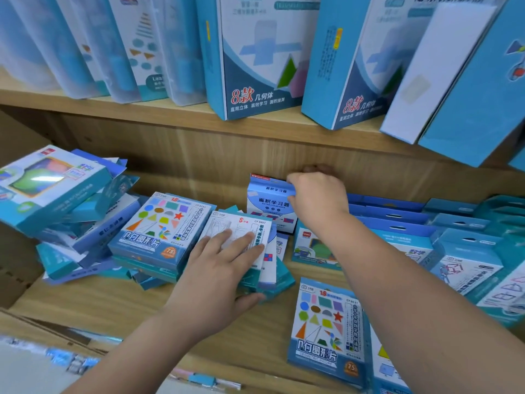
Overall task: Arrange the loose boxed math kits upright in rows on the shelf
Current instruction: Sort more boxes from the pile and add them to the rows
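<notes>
Right hand [318, 197] pinches the upright area-learning box [265, 204]; left hand [218, 268], fingers straight, presses the flat-lying white kit box [241, 228].

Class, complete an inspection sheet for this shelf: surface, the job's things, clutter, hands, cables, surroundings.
Surface: wooden shelf, bare patches at the front.
Job's things: upright box near the back panel; white box flat on a stack; row of boxes standing at the right.
Clutter: tumbled pile at the left; shapes box lying flat in front.
Hands: right hand grips the upright box's top; left hand rests flat on the white box.
Cables: nothing seen.
Surroundings: tall boxes on the shelf above.
</notes>
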Available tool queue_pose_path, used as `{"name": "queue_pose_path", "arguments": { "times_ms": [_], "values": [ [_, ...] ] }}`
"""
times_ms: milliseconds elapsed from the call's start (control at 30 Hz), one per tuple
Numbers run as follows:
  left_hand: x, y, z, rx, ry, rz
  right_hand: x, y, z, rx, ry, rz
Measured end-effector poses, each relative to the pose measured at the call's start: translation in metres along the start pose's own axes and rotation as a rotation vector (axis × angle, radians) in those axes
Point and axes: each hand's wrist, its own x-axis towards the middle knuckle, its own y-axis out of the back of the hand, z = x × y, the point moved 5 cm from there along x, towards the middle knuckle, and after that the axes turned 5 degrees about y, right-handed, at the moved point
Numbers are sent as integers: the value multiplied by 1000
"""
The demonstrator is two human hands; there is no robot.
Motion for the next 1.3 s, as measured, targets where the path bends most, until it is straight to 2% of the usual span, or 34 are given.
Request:
{"name": "queue_pose_path", "arguments": {
  "times_ms": [200, 300, 333, 400, 500, 733, 867, 933, 1067, 1200, 1300],
  "values": [
    [-9, -3, -8, -145, 63, 23, -13, 7, -1, -24, 3, 58],
    [-17, 0, -13, -169, 141, 108, -31, 18, -3, 166, -1, 179],
    [-19, -1, -14, -153, 152, 116, -38, 18, -5, 298, -21, 161],
    [-21, -3, -13, -124, 150, 117, -50, 7, -11, 570, -106, -13],
    [-21, -4, -10, -123, 145, 105, -63, -14, -27, 754, -205, -230],
    [-19, -8, -8, -243, 121, 131, -76, -27, -39, 885, -252, -208],
    [-18, 2, -6, -329, 74, 223, -83, -14, -31, 891, -269, -159],
    [-21, 10, -3, -375, 65, 266, -90, -4, -26, 996, -313, -144],
    [-37, 20, 6, -519, 180, 182, -113, 7, -29, 1325, -432, -115],
    [-58, 20, 12, -534, 348, 63, -136, 8, -49, 1283, -365, -72],
    [-72, 17, 13, -500, 407, 42, -142, 1, -62, 1266, -292, -137]
  ]
}}
